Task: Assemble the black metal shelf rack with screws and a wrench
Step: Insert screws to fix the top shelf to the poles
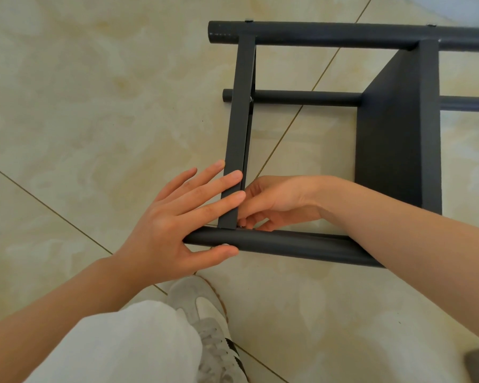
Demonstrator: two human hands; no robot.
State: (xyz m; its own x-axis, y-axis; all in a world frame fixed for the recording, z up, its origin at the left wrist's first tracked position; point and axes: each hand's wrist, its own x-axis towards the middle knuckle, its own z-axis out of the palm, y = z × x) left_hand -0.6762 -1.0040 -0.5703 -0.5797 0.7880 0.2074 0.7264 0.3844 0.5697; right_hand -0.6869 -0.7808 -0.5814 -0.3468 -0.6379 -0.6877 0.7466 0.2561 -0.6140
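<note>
Rack [398,147] lies on floor [94,92], 1 o'clock of shoe [205,308]. Left hand [174,217] presses flat, fingers straight, on its 7 o'clock corner; right hand [277,200] curls inside there, grip impossible to tell.

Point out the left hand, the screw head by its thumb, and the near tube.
left hand [174,225]: head view, back of the hand.
screw head [225,244]: head view, its silver top.
near tube [288,246]: head view, bare middle of its length.
</note>
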